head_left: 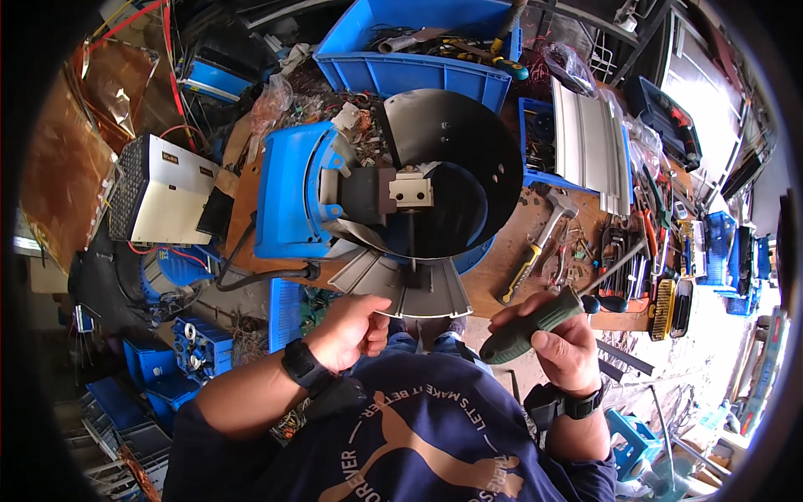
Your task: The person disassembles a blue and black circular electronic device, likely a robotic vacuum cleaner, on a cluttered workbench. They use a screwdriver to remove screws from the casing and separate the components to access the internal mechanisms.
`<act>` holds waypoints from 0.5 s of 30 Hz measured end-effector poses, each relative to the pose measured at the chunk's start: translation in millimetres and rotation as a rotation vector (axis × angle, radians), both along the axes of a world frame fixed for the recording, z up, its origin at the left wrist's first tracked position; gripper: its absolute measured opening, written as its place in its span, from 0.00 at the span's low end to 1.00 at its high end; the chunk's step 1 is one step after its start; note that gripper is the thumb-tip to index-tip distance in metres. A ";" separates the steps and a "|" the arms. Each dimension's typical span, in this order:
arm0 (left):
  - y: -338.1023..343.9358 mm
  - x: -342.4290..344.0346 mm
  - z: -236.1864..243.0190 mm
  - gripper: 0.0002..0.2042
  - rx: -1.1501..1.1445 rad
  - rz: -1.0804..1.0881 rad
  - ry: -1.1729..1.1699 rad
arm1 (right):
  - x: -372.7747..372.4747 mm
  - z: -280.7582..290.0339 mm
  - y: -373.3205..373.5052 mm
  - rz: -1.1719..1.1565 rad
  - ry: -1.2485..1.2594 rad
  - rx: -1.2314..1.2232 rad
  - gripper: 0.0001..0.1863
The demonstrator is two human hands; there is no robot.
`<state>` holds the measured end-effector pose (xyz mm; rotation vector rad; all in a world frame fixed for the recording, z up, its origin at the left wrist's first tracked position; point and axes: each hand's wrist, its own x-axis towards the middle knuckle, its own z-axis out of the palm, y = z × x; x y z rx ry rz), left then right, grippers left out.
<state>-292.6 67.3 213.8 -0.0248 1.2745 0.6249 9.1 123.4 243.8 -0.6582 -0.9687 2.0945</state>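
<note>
Screwdriver (pixel 520 331), green-handled, is clamped in the curled fingers of the right hand (pixel 570 353), its shaft slanting up and away to their right. The left hand's (pixel 347 329) fingers bend together at the edge of a grey ribbed plate (pixel 434 299); whether they pinch it, I cannot tell. Just beyond both hands' fingers sits the blue-and-black machine (pixel 288 192), with a hammer (pixel 529 266) ahead of the right ones; farthest, a blue crate (pixel 401 77). Disassembly or fitting seems underway; the next move probably calls for swinging the tip inward.
</note>
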 end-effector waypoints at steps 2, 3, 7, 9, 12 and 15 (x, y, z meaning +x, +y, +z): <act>1.5 5.6 3.9 0.18 0.042 -0.037 0.068 | -1.3 5.2 0.0 -0.007 -0.047 0.039 0.18; 0.1 7.0 5.2 0.18 0.069 -0.050 0.091 | -2.2 6.6 -1.9 -0.015 -0.077 0.063 0.18; -3.8 4.5 -0.8 0.17 0.135 -0.074 0.027 | -5.7 14.5 -4.7 -0.058 -0.198 0.101 0.19; -4.4 6.7 0.2 0.17 0.139 -0.067 -0.004 | -7.1 16.8 -4.2 -0.063 -0.258 0.128 0.19; -4.9 5.6 1.8 0.16 0.179 -0.064 -0.019 | -11.1 19.5 -4.1 -0.055 -0.322 0.176 0.19; -0.3 -0.1 -5.1 0.16 0.137 -0.036 -0.035 | -19.1 21.7 -3.5 -0.053 -0.338 0.204 0.20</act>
